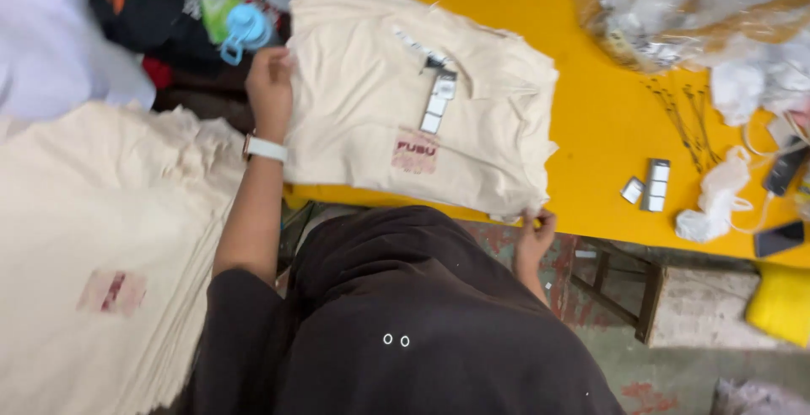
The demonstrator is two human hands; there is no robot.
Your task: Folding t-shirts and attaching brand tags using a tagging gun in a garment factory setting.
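Observation:
A folded cream garment (pixel 380 86) with a small red printed patch and a hanging paper tag (pixel 437 99) lies on the yellow table (pixel 599 120). My left hand (pixel 270 86) grips the garment's left edge; a white watch band sits on that wrist. My right hand (pixel 536 234) pinches the garment's lower right corner at the table's front edge. My dark brown clothing fills the lower middle of the view.
A tall stack of cream garments (pixel 101 255) lies at the left. Crumpled clear plastic bags (pixel 692 10), loose tags (pixel 654 183), thin black tag pins (pixel 688 120), white cloth scraps and dark phones (pixel 780 238) sit on the table's right. A blue tool (pixel 245 31) lies behind my left hand.

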